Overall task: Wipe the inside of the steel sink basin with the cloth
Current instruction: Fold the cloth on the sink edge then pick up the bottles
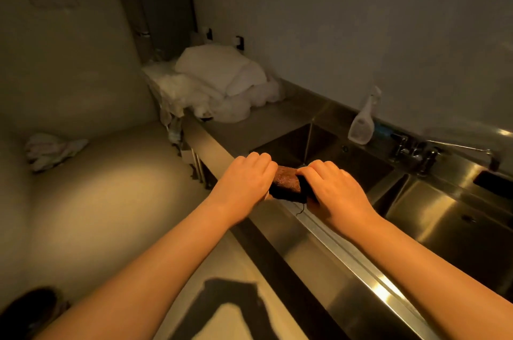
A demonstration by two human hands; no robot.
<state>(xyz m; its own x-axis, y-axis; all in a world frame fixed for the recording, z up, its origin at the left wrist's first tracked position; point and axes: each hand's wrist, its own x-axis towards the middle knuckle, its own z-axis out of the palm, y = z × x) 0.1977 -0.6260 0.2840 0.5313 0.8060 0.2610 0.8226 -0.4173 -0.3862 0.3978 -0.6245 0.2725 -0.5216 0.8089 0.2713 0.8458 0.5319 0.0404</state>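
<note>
Grey steel, white linen and one dark cloth, all under a warm yellowish cast.

The cloth is black-brown, its upper face speckled rusty red-brown (a thin black thread trails from its lower edge). The sink basin is grey steel, nearly black in its depth, with yellow-white glints along the front rim. The piled towels are plain white, the spray bottle cloudy translucent white, the tap dark shiny chrome. The floor is tan-beige, the wall pale grey, the crumpled rag off-white, the shoe black.
</note>
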